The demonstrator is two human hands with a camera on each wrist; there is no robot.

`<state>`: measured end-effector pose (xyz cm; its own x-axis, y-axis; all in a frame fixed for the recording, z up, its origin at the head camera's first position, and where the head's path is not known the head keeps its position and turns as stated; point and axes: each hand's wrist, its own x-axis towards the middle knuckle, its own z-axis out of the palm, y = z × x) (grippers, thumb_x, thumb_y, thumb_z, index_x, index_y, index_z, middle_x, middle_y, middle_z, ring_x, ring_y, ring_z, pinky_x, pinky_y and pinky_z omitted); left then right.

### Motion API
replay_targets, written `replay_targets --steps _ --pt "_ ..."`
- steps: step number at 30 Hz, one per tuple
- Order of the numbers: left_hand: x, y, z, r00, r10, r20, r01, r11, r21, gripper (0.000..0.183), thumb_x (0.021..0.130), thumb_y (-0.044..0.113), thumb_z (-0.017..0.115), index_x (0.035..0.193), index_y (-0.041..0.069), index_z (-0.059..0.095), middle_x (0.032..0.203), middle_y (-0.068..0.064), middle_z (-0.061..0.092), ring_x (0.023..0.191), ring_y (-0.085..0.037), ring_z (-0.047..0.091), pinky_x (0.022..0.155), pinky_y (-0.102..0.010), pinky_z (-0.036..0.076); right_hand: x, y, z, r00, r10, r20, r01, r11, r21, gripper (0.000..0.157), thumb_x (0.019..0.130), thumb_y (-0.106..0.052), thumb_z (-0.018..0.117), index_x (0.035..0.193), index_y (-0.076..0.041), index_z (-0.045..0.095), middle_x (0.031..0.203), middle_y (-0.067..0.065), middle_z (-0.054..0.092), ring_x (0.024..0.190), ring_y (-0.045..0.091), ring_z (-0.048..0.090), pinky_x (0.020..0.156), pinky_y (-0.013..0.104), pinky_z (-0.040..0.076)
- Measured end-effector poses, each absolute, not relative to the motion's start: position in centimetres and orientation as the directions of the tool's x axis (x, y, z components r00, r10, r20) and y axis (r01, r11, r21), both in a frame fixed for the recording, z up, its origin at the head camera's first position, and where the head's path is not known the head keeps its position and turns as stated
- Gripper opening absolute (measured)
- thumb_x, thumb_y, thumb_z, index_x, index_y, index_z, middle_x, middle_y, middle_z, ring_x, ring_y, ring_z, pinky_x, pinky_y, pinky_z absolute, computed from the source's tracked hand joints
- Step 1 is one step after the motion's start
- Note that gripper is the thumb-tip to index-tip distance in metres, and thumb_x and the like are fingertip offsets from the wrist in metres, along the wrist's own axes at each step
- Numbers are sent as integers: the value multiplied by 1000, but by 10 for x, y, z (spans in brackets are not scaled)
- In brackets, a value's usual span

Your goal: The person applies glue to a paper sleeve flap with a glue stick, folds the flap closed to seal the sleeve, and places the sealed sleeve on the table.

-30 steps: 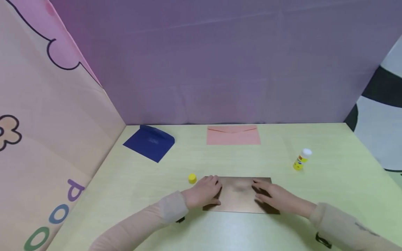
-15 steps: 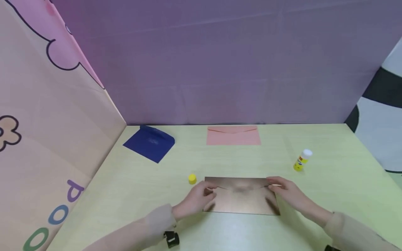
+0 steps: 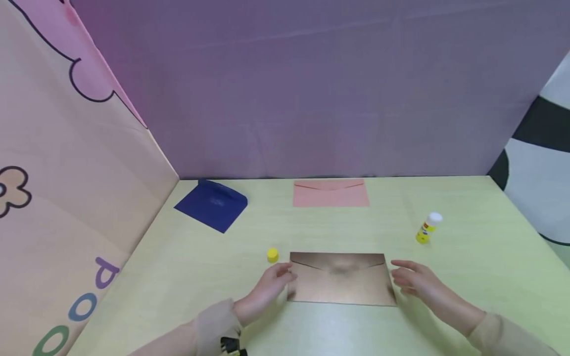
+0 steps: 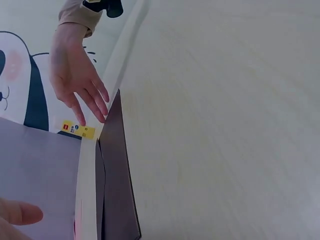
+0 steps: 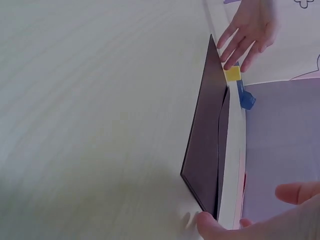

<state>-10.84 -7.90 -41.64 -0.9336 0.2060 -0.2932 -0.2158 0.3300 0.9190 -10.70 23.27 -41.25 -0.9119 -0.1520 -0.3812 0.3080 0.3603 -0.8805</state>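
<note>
Grip: both hands are free, fingers relaxed; left hand (image 3: pixel 265 290) is at the left end of the brown envelope (image 3: pixel 340 288), right hand (image 3: pixel 427 290) just beside its right end, contact unclear.
Envelope's lie: flat on the table (image 3: pixel 178 282) between the hands, long axis running left to right.
Flap (image 3: pixel 340 258): folded from the far long edge, pointing toward the person.
Yellow cylinder (image 3: pixel 272 255): near the far left corner.
Glue stick (image 3: pixel 428 229): standing beyond the right hand, white end up.
Pink envelope (image 3: pixel 331 196): farther back, its long axis parallel.
</note>
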Motion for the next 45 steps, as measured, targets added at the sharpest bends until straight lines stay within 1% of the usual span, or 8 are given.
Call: replay_targets --steps 8,12,15,19,24,31,36,45 --pt "-111 -75 -424 -926 123 -358 -329 207 921 48 88 11 47 126 -13 33 127 -31 37 113 -40 42 88 -44 42 -110 231 -421 -907 -134 -398 340 321 -884 55 91 -15 42 129 18 20 126 34 37 106 35 50 89 42 42" --pt "-115 -73 -427 -917 96 -388 -373 141 917 50 86 8 50 126 -16 30 124 -31 39 112 -40 43 88 -43 42 -116 234 -426 -898 -128 -422 384 246 -890 54 91 -11 41 127 22 18 122 33 41 97 23 56 89 42 43" --pt "-118 -73 -429 -905 90 -415 -404 117 907 51 85 5 50 125 -18 29 124 -32 39 111 -39 44 88 -41 42 -120 234 -430 -894 -122 -430 394 242 -887 53 91 -10 40 125 24 19 124 36 36 97 21 55 88 40 43" --pt "-121 -72 -432 -894 100 -436 -423 132 897 45 86 0 47 124 -18 33 126 -32 39 110 -37 45 88 -40 43 -119 234 -432 -905 -109 -410 358 323 -876 50 91 -7 41 125 23 23 130 38 25 106 31 51 85 35 46" --pt "-122 -71 -437 -906 79 -416 -402 151 903 42 82 -8 49 122 -15 39 114 -24 51 100 -28 52 82 -34 46 -117 234 -435 -930 -51 -364 317 393 -864 49 81 3 50 123 20 32 121 35 41 102 31 54 79 31 49" --pt "-121 -67 -435 -936 33 -352 -343 150 927 47 77 -13 51 123 -8 44 100 -14 56 85 -18 54 73 -29 48 -118 237 -433 -942 12 -336 311 414 -856 52 78 5 52 126 13 35 102 22 57 81 12 56 70 26 49" --pt "-132 -64 -426 -950 12 -313 -309 116 944 48 77 -12 50 124 -6 45 95 -14 54 77 -16 51 66 -25 47 -128 238 -424 -952 17 -305 287 392 -874 50 82 3 48 128 13 32 96 13 57 73 4 52 66 21 48" --pt "-174 -64 -403 -966 -9 -260 -259 111 959 51 75 -13 49 125 -3 46 89 -11 52 71 -14 49 65 -25 46 -161 229 -401 -973 55 -223 226 387 -894 50 85 1 43 132 9 29 114 27 47 81 4 46 66 19 46"
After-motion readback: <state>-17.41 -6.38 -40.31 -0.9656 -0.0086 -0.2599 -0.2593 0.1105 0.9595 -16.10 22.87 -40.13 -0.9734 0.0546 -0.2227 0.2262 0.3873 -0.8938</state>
